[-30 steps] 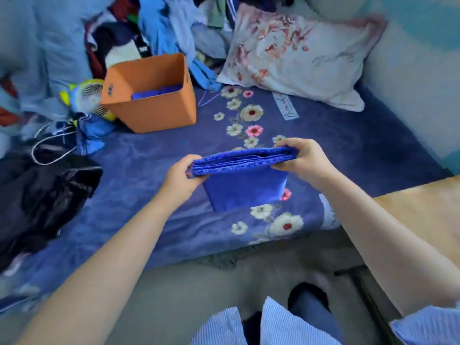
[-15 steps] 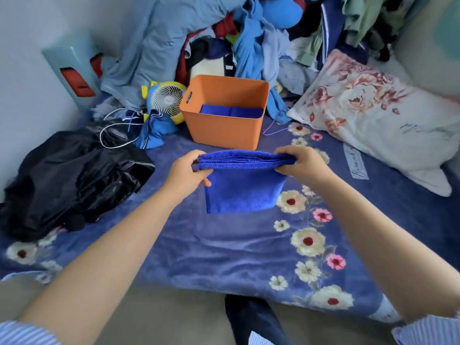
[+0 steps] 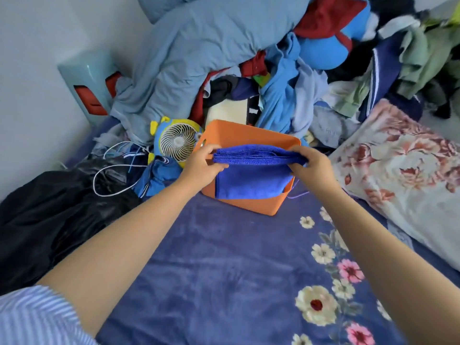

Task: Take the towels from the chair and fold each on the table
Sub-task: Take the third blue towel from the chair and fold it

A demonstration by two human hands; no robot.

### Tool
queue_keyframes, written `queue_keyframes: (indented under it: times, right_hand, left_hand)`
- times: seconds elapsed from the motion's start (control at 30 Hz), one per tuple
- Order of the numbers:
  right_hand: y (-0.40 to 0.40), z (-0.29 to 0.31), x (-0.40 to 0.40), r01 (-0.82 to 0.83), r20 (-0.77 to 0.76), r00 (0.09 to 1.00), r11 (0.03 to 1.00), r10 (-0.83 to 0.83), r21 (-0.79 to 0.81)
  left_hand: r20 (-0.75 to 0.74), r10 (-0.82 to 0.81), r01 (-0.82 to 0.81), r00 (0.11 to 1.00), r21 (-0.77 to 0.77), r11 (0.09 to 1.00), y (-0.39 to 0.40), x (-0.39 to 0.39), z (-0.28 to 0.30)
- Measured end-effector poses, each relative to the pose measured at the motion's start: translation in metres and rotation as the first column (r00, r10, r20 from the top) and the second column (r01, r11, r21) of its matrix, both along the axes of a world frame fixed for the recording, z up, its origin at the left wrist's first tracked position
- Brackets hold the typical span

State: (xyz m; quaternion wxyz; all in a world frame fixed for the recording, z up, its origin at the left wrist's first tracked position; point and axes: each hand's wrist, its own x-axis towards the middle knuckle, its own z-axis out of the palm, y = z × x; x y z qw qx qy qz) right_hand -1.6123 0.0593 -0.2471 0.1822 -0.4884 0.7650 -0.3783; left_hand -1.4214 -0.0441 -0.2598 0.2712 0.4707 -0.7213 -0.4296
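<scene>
Towel: a folded blue towel (image 3: 252,180), several layers thick along its top edge, hangs over the mouth of an orange bin (image 3: 249,135) on a flowered blue blanket (image 3: 224,270). Its lower half hangs in front of the bin's near wall or just inside it; cannot tell which.
Left hand: the left hand (image 3: 202,165) pinches the towel's left top corner, thumb under, fingers curled over.
Right hand: the right hand (image 3: 312,166) pinches the right top corner the same way. The towel is stretched flat between the two.
Stage: this towel looks fully folded; judged step is lowering it into the bin.
Done: at least this one fold. Whether other folded towels already lie in the bin cannot be seen, since the held towel covers the opening.
Left: setting this towel down, then any further towels.
Not visible: no chair and no table in view, so the number of towels left cannot be judged.
Surroundings: a small round fan (image 3: 178,141) just left of the bin; a black bag (image 3: 47,212) further left; a heap of clothes (image 3: 286,78) behind; a flowered pillow (image 3: 403,175) to the right.
Hard to read: the bin's far rim and inside, and the towel's bottom hem against the orange wall.
Cut off: both arms run out of frame at the striped sleeves (image 3: 29,317).
</scene>
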Motion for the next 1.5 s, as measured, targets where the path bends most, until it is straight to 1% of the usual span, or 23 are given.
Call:
queue_keyframes:
  times: [0.1,0.23,0.3,0.4,0.47,0.57,0.67,0.73,0.8,0.87,0.93,0.97,1.0,1.07,1.13,1.2,1.27,1.3,1.33,1.4,1.43,1.5]
  right_hand:
    - [-0.05,-0.004,-0.012,0.027,-0.04,0.999,0.998,-0.029,-0.053]
    - [-0.108,-0.022,-0.021,0.064,-0.007,0.998,0.997,-0.064,-0.048]
    - [-0.133,-0.033,-0.024,0.069,0.021,0.997,0.998,-0.069,-0.012]
    - [-0.176,-0.061,-0.033,0.025,0.076,0.997,0.998,-0.03,0.065]
    - [-0.199,-0.084,-0.036,-0.034,0.147,0.989,0.987,0.011,0.155]
    - [-0.233,-0.122,-0.042,-0.087,0.249,0.968,0.948,0.008,0.306]
    - [-0.262,-0.162,-0.05,-0.147,0.355,0.935,0.887,-0.02,0.438]
    - [-0.277,-0.185,-0.056,-0.157,0.415,0.907,0.855,-0.073,0.494]
    - [-0.292,-0.208,-0.065,-0.124,0.446,0.884,0.85,-0.14,0.512]
    - [-0.307,-0.227,-0.073,-0.077,0.44,0.878,0.853,-0.188,0.516]
    - [-0.317,-0.244,-0.078,-0.024,0.413,0.886,0.867,-0.213,0.498]
    - [-0.321,-0.252,-0.079,0.005,0.374,0.901,0.869,-0.218,0.495]
    - [-0.325,-0.261,-0.078,0.04,0.311,0.924,0.863,-0.224,0.503]
    - [-0.325,-0.28,-0.071,0.105,0.172,0.961,0.861,-0.216,0.497]
    - [-0.32,-0.293,-0.062,0.165,0.051,0.976,0.878,-0.21,0.449]
    - [-0.312,-0.308,-0.053,0.129,-0.077,0.991,0.898,-0.107,0.42]
    - [-0.302,-0.319,-0.041,0.048,-0.148,0.989,0.896,0.02,0.441]
    - [-0.298,-0.328,-0.035,0.04,-0.196,0.979,0.898,0.052,0.439]
    - [-0.297,-0.334,-0.031,0.046,-0.244,0.967,0.89,0.074,0.453]
    - [-0.299,-0.341,-0.026,0.081,-0.324,0.94,0.85,0.109,0.521]
    - [-0.3,-0.344,-0.026,0.082,-0.333,0.932,0.814,0.141,0.575]
    - [-0.303,-0.354,-0.03,0.057,-0.302,0.932,0.742,0.2,0.668]
  left_hand:
    - [-0.003,0.018,-0.018,1.0,-0.075,0.997,-0.051,-0.019,-0.002]
    - [0.023,0.024,-0.022,0.999,-0.065,0.998,-0.112,-0.036,-0.019]
    - [0.055,0.019,-0.016,0.998,-0.051,0.999,-0.142,-0.041,-0.033]
    - [0.041,-0.02,0.018,0.999,0.057,0.998,-0.191,-0.049,-0.059]
    - [0.075,-0.041,0.029,0.996,0.159,0.987,-0.217,-0.051,-0.079]
    - [0.28,-0.08,0.01,0.957,0.243,0.97,-0.254,-0.057,-0.116]
    - [0.465,-0.137,-0.004,0.875,0.29,0.957,-0.277,-0.069,-0.156]
    - [0.565,-0.14,-0.014,0.813,0.259,0.966,-0.287,-0.079,-0.176]
    - [0.661,-0.154,0.013,0.734,0.213,0.977,-0.298,-0.092,-0.195]
    - [0.721,-0.129,0.01,0.681,0.168,0.986,-0.307,-0.108,-0.212]
    - [0.751,-0.085,-0.055,0.655,0.16,0.986,-0.314,-0.12,-0.227]
    - [0.761,-0.056,-0.098,0.646,0.156,0.983,-0.318,-0.125,-0.235]
    - [0.764,-0.023,-0.14,0.645,0.148,0.979,-0.322,-0.13,-0.245]
    - [0.754,0.026,-0.161,0.657,0.107,0.981,-0.324,-0.133,-0.26]
    - [0.753,0.024,-0.07,0.658,0.03,0.997,-0.318,-0.132,-0.274]
    - [0.758,0.006,0.08,0.653,-0.077,0.994,-0.306,-0.128,-0.288]
    - [0.732,0.019,0.27,0.681,-0.276,0.923,-0.297,-0.124,-0.3]
    - [0.73,-0.004,0.351,0.683,-0.324,0.878,-0.294,-0.124,-0.305]
    - [0.752,-0.088,0.421,0.653,-0.265,0.867,-0.291,-0.124,-0.311]
    - [0.797,-0.239,0.469,0.554,-0.063,0.881,-0.287,-0.122,-0.323]
    - [0.814,-0.259,0.47,0.521,-0.02,0.883,-0.287,-0.12,-0.328]
    - [0.831,-0.246,0.455,0.499,-0.01,0.89,-0.29,-0.118,-0.337]
